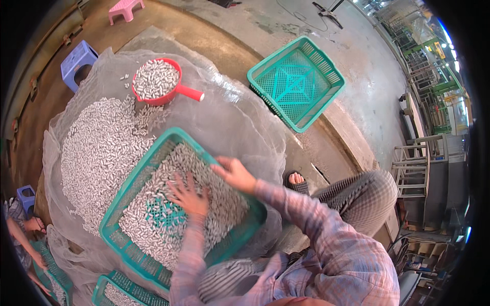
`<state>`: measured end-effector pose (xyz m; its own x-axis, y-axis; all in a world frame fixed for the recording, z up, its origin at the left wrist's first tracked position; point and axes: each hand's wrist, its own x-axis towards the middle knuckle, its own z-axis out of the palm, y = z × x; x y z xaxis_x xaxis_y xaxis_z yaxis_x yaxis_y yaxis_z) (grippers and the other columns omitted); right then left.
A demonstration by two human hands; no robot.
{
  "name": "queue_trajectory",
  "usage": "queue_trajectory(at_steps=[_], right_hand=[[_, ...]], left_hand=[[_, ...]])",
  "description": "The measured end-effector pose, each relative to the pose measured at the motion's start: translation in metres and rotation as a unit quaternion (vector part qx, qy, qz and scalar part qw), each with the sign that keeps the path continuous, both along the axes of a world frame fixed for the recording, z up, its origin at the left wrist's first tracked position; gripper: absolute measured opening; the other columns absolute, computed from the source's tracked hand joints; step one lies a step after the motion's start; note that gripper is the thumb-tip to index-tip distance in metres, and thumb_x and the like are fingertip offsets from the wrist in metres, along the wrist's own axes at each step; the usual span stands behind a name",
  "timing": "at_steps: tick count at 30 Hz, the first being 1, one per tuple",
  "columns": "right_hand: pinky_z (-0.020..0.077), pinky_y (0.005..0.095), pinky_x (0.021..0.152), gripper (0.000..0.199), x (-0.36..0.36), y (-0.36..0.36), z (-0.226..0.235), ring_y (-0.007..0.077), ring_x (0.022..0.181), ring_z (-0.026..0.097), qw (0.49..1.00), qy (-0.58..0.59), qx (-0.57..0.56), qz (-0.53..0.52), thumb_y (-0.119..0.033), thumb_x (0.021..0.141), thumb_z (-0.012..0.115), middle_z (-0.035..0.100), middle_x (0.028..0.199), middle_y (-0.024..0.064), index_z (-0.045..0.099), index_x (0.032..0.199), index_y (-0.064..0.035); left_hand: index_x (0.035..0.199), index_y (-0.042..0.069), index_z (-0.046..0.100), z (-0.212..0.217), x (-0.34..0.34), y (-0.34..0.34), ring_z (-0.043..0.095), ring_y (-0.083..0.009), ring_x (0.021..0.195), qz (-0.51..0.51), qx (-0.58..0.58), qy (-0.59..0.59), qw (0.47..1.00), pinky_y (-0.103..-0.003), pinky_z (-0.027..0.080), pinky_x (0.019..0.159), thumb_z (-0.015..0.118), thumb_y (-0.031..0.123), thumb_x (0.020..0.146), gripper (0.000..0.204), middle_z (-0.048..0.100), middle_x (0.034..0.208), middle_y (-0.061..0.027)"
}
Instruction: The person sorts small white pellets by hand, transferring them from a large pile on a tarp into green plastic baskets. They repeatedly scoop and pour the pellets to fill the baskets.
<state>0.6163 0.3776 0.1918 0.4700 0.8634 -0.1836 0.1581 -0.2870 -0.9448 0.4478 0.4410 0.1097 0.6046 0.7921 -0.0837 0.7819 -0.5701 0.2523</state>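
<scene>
A green plastic basket [116, 234] lies before me, tilted in the view, with many small silvery-white cylindrical pieces [148, 239] spread over its bottom. Part of the green mesh shows through a thin spot among them. My left hand [190, 198] rests on the pieces with its fingers spread, holding nothing. At the basket's right side, my right hand [236, 175] grips the rim; some of its fingertips are hard to make out. Beyond the basket's left side is a large heap of the same pieces [97, 158] on a translucent plastic sheet [219, 107].
A red dipper [190, 93] full of pieces stands beyond the heap. Another green basket [293, 81] sits at the far right. Blue [76, 64] and pink stools [122, 10] stand at the far left. Another person's arm [23, 239] reaches over a basket at the lower left.
</scene>
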Motion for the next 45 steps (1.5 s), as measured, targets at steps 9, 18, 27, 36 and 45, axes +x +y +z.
queue_trajectory(at_steps=[9, 18, 27, 36, 45], right_hand=[[0.0465, 0.0313, 0.084, 0.061, -0.069, -0.065, 0.159, 0.0239, 0.103, 0.061, 0.998, 0.015, -0.024, 0.056, -0.009, 0.094, 0.051, 0.05, 0.134, 0.0206, 0.023, 0.148, -0.0046], [0.0453, 0.0315, 0.052, 0.064, -0.092, -0.048, 0.168, 0.026, 0.05, 0.059, 0.999, 0.013, 0.026, 0.034, -0.008, 0.09, 0.055, 0.063, 0.079, 0.0217, 0.025, 0.147, -0.0028], [0.0429, 0.0379, 0.05, 0.064, -0.071, -0.033, 0.163, 0.0354, 0.048, 0.054, 0.998, -0.02, 0.058, 0.033, -0.011, 0.088, 0.058, 0.057, 0.066, 0.0207, 0.03, 0.145, -0.0047], [0.0484, 0.0322, 0.054, 0.063, -0.084, -0.052, 0.151, 0.0333, 0.058, 0.061, 0.999, -0.005, 0.045, 0.029, -0.006, 0.087, 0.06, 0.05, 0.13, 0.0214, 0.031, 0.143, 0.0005], [0.0507, 0.0356, 0.061, 0.064, -0.071, -0.045, 0.151, 0.0356, 0.061, 0.064, 0.997, 0.031, 0.049, 0.046, -0.008, 0.086, 0.06, 0.063, 0.088, 0.0282, 0.033, 0.144, -0.0045]], left_hand=[[0.14, 0.017, 0.043, 0.038, -0.21, -0.015, 0.012, -0.0403, 0.142, 0.006, -0.04, 0.071, 0.997, -0.066, 0.003, 0.109, 0.059, 0.043, 0.084, 0.064, 0.02, 0.153, -0.0199], [0.123, 0.005, 0.054, 0.033, -0.07, 0.04, 0.04, -0.036, 0.118, 0.101, 0.087, -0.362, 0.923, -0.049, 0.03, 0.099, 0.066, 0.022, 0.084, 0.045, 0.046, 0.125, -0.0194], [0.132, 0.014, 0.05, 0.097, -0.115, -0.047, 0.033, -0.0433, 0.128, -0.217, 0.03, -0.065, 0.974, -0.062, 0.017, 0.104, 0.056, 0.058, 0.079, 0.07, 0.041, 0.138, -0.0191], [0.131, 0.005, 0.046, 0.048, -0.04, 0.035, 0.036, -0.0423, 0.124, 0.11, -0.019, -0.237, 0.965, -0.049, 0.025, 0.105, 0.053, 0.02, 0.089, 0.045, 0.041, 0.132, -0.0242], [0.14, 0.01, 0.041, 0.09, -0.156, -0.063, 0.016, -0.0418, 0.141, -0.204, -0.002, 0.016, 0.979, -0.064, 0.011, 0.109, 0.058, 0.042, 0.081, 0.069, 0.024, 0.15, -0.0207]])
